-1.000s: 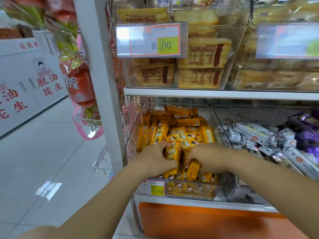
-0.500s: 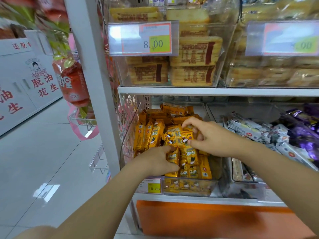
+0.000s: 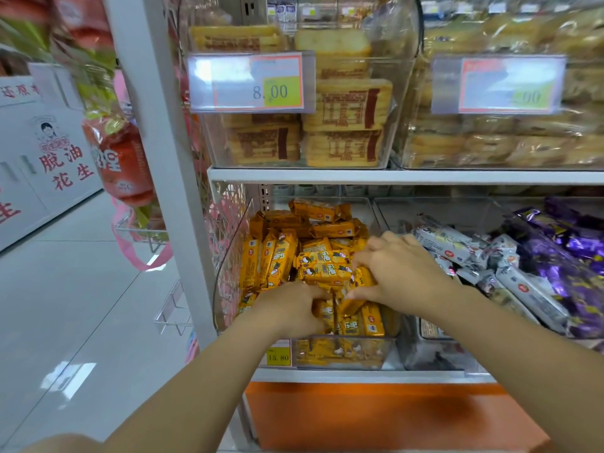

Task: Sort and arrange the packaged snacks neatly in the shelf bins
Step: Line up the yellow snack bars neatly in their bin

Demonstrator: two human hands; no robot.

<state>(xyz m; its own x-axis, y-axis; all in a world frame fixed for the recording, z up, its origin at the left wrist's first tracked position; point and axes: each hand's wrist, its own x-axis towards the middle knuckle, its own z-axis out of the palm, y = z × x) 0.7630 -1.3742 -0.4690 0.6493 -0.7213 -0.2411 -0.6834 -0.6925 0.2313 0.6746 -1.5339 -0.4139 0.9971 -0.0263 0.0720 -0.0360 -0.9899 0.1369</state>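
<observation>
A clear plastic bin (image 3: 228, 256) on the lower shelf holds several yellow snack packets (image 3: 281, 256), some standing on edge at the left, others piled loosely at the back. My left hand (image 3: 287, 308) is in the bin's front part, its fingers curled round yellow packets there. My right hand (image 3: 398, 273) reaches in from the right, and its fingertips pinch a yellow packet (image 3: 327, 273) lying across the middle of the pile. Both hands almost touch each other.
To the right, a second clear bin (image 3: 434, 358) holds white (image 3: 523, 292) and purple (image 3: 575, 273) packets. The shelf above carries bins of wrapped cakes (image 3: 346, 106) with price tags. A white upright post (image 3: 153, 125) stands at the left, with hanging red bags (image 3: 121, 165) and open aisle floor beyond.
My right hand has come down and forward from the back of the pile toward my left hand. My left hand stays at the bin's front, still gripping packets.
</observation>
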